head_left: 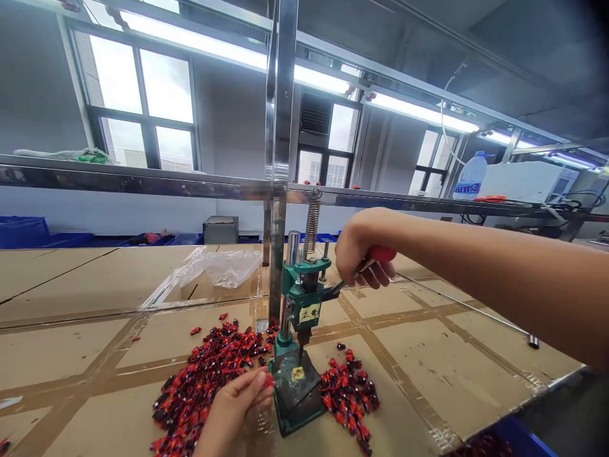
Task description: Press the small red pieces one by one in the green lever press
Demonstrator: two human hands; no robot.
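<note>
Left grip pinching one piece, right grip curled round one lever, two piles

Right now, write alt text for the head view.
A person's right hand holds the lever of a green hand press on a cardboard-covered table; the left hand pinches a small red piece beside the press. Piles of red-and-black parts lie on both sides.

1 head view: faces forward-down over table, press near, windows beyond.
</note>
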